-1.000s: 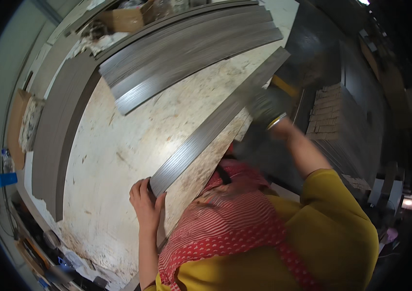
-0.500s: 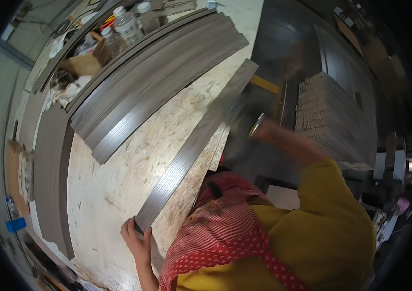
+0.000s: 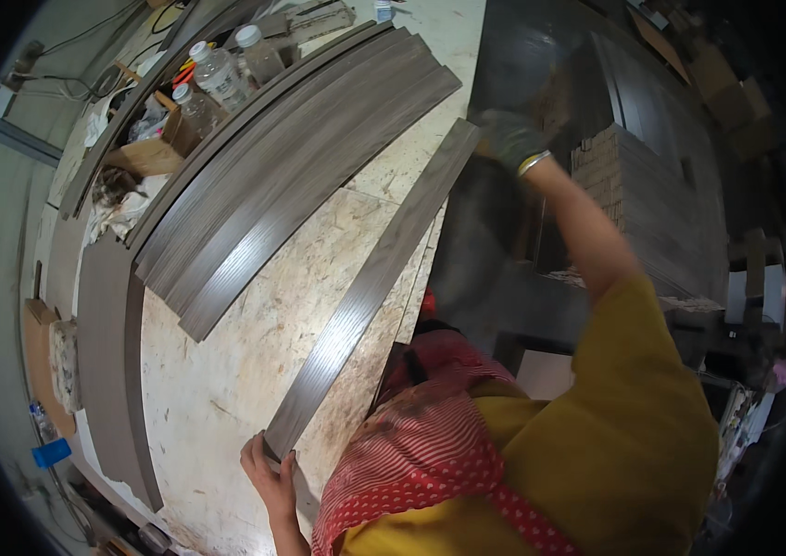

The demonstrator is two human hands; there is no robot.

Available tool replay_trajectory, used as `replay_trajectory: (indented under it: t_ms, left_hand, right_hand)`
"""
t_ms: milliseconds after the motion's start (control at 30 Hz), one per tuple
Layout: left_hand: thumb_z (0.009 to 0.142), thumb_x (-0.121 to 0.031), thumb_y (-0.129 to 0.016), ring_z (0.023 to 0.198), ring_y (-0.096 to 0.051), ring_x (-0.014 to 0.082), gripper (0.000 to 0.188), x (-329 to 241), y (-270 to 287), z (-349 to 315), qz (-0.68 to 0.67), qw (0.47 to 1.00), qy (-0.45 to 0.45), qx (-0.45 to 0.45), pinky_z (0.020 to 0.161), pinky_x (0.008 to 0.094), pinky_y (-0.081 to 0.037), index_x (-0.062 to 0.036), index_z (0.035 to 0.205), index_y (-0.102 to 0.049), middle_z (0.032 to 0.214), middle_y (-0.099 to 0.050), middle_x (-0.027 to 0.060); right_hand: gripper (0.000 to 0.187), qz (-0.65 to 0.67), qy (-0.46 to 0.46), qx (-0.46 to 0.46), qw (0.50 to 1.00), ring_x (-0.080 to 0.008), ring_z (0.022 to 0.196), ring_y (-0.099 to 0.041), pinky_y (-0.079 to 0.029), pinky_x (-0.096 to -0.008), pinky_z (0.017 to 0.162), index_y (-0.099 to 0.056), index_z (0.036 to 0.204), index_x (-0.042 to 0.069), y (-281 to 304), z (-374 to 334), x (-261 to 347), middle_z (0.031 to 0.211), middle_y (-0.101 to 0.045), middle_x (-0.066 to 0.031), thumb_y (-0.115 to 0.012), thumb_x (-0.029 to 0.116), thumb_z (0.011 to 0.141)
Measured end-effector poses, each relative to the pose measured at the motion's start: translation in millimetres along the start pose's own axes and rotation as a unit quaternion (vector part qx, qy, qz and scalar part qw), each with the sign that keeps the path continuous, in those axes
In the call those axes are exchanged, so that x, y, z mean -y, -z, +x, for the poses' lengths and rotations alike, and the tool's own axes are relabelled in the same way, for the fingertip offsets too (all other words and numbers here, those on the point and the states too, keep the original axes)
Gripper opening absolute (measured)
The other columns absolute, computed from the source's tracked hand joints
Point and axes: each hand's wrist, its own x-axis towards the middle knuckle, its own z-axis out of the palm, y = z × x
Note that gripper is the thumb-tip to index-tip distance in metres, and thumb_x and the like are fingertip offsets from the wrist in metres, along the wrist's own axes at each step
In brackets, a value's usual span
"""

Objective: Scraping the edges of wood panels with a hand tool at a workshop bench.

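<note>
A long narrow grey wood-grain plank (image 3: 356, 301) lies slantwise across the worktable. My bare left hand (image 3: 270, 474) is closed round its near end, thumb on one side and fingers on the other. My right hand (image 3: 509, 141), in a dark glove with a bracelet at the wrist, is at the plank's far end, beyond the table's edge. Its fingers are blurred, so I cannot tell whether they grip the plank or anything else. A row of similar grey planks (image 3: 295, 176) lies overlapping on the table to the left of the held one.
The worktable (image 3: 217, 398) has a scuffed pale top. More grey planks (image 3: 113, 361) lie along its left side. Behind the row stand several clear bottles (image 3: 217, 76) and a cardboard box (image 3: 163, 148). A tall stack of planks (image 3: 657, 208) stands off to the right.
My right hand has moved from partway along the plank to its far end. A yellow strip seen near that end earlier is no longer distinct. My left hand keeps its hold.
</note>
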Motion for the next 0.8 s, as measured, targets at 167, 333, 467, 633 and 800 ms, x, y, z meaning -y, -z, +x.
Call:
replay_trajectory:
  t_ms: [167,333,467,633,800]
  left_hand:
    - [0.084,-0.016,-0.061,0.096,-0.053,0.0212,0.039,1,28,-2,-0.205,0.973,0.089,0.063,0.086,0.0331,-0.043,-0.0003,0.119,-0.057,0.098,-0.057,0.0097]
    - [0.099,-0.046,-0.034,0.069,-0.056,0.0126,0.058,19,36,31,-0.343,0.898,0.211,0.177,0.066,0.0263,-0.045,0.0023,0.095,-0.066,0.075,-0.060,0.0068]
    - [0.100,-0.050,-0.030,0.072,-0.063,0.0167,0.061,24,23,32,-0.454,0.840,0.218,0.203,0.067,0.0278,-0.049,0.0011,0.100,-0.064,0.082,-0.066,0.0110]
    - [0.101,-0.029,-0.036,0.093,-0.066,0.0299,0.046,23,15,24,-0.636,0.723,0.210,0.170,0.082,0.0333,-0.058,0.0112,0.121,-0.044,0.111,-0.060,0.0241]
    - [0.099,-0.015,-0.040,0.099,-0.064,0.0301,0.030,8,14,11,-0.712,0.657,0.214,0.129,0.086,0.0300,-0.056,0.0092,0.116,-0.043,0.111,-0.058,0.0215]
  right_hand:
    - [0.076,-0.060,0.142,-0.070,0.986,-0.0368,0.106,-0.052,-0.041,-0.0459,0.093,-0.034,0.139,0.004,33,-16,18,0.106,-0.056,-0.0208,-0.066,0.035,0.077]
    - [0.025,0.347,-0.173,0.112,0.915,-0.0220,0.067,-0.057,-0.045,-0.0335,0.061,-0.063,0.091,0.004,92,-36,157,0.070,-0.058,-0.0101,-0.059,0.028,0.089]
    - [0.053,0.077,0.365,-0.016,0.928,-0.0197,0.080,-0.058,-0.050,-0.0364,0.066,-0.045,0.138,0.014,96,-77,274,0.092,-0.056,-0.0084,-0.055,0.008,0.087]
    - [0.033,0.218,0.426,0.078,0.875,-0.0161,0.068,-0.057,-0.048,-0.0283,0.055,-0.054,0.122,0.006,110,-130,393,0.083,-0.058,-0.0067,-0.048,0.010,0.090]
    - [0.011,0.229,0.381,0.086,0.892,-0.0242,0.070,-0.061,-0.049,-0.0389,0.062,-0.056,0.093,0.007,90,-149,428,0.076,-0.059,-0.0111,-0.053,0.014,0.084]
